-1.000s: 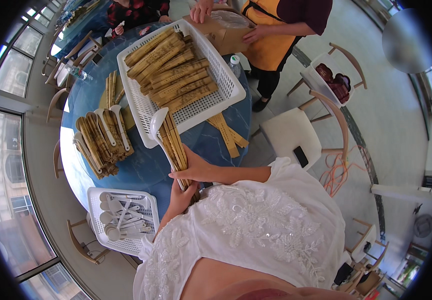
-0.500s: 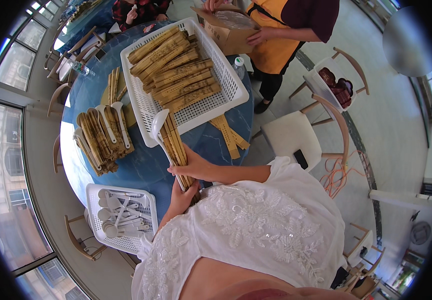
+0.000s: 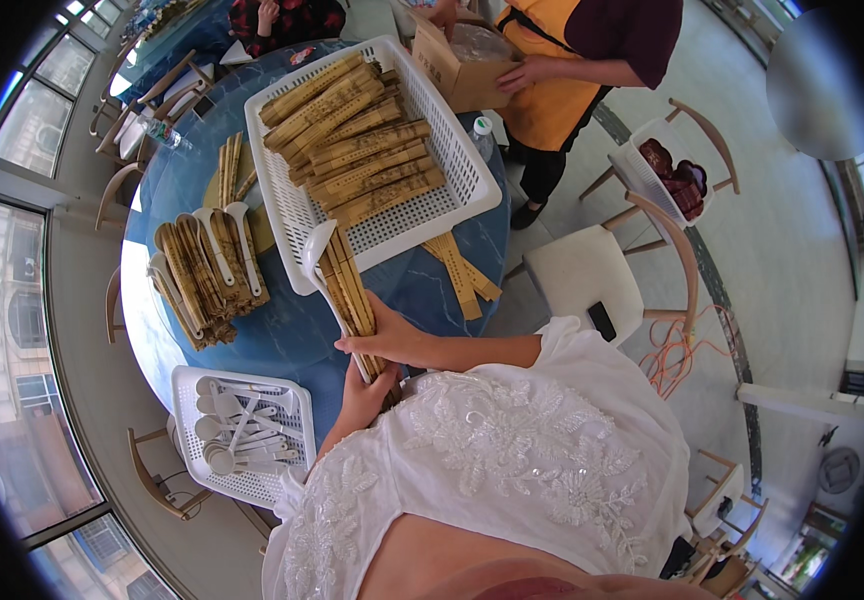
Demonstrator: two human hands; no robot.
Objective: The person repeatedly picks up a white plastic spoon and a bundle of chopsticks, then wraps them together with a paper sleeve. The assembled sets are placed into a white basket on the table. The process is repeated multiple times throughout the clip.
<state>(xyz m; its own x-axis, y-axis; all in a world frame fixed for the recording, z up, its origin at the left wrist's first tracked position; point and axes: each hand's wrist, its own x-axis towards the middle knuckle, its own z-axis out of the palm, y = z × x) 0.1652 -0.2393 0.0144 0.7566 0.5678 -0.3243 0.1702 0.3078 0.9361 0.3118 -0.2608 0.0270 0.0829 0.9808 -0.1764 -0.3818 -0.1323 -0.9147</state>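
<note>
In front of my chest I hold a bundle of long, narrow, mottled brown strips [image 3: 345, 275] together with a white spoon [image 3: 317, 245]. The spoon lies along the bundle's left side, its bowl at the far end near the basket rim. My right hand [image 3: 392, 335] is wrapped round the middle of the bundle, its thumb across the front. Just below it my left hand [image 3: 365, 398] grips the lower end. Both hands are closed. Whether the strips are wrapped chopsticks or plain slats I cannot tell.
A large white basket [image 3: 477, 195] on the blue round table [image 3: 297, 345] holds piled strips. Stacked bundles with spoons [image 3: 207, 270] lie left; a smaller white basket [image 3: 184, 400] holds spoons. Loose yellow strips [image 3: 460, 275] lie right. A co-worker in an orange apron [image 3: 552, 110] handles a cardboard box [image 3: 452, 75].
My hands and the bundle stay almost still. The co-worker's box has shifted slightly to the right and tilted. The seated person's hand at the far side has moved a little.
</note>
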